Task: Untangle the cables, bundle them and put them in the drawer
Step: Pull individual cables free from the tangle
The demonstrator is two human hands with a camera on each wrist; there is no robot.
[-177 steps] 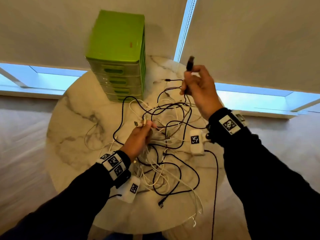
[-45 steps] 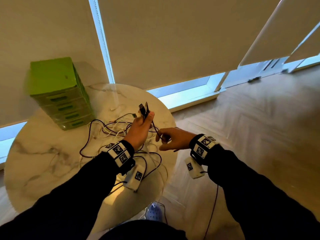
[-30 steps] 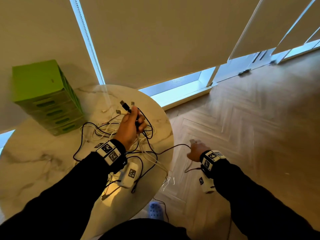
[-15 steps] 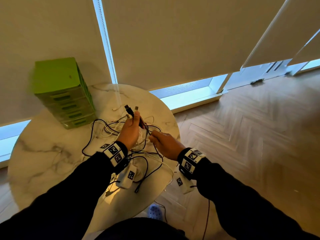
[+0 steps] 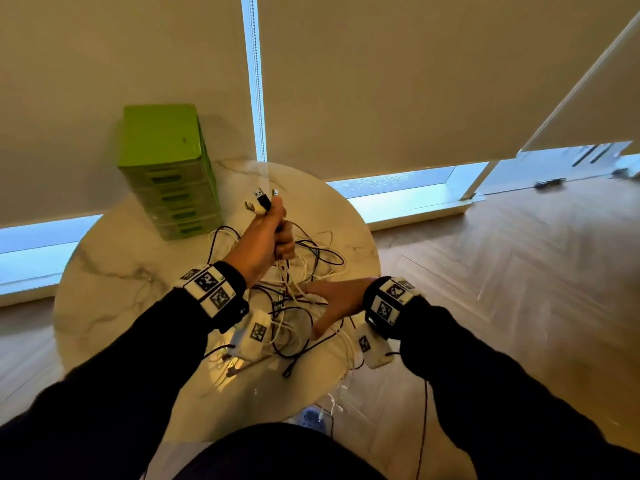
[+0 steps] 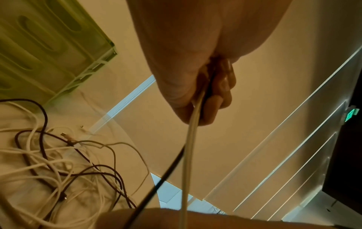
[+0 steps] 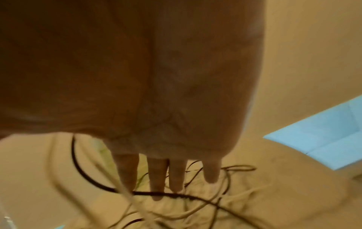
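A round marble surface [image 5: 104,271] stands by blind-covered windows, with a green drawer unit [image 5: 166,168] at its far left. The tangled cables [image 5: 304,306] lie in the middle, some strands trailing over the near edge. The left hand [image 5: 263,240] is raised, fingers [image 6: 215,96] curled tight round several plug ends. The right hand [image 5: 336,299] reaches low into the heap, fingers [image 7: 158,178] straight and spread. Pulling upward now could, I judge, cinch knots tighter or drag loose ends off.
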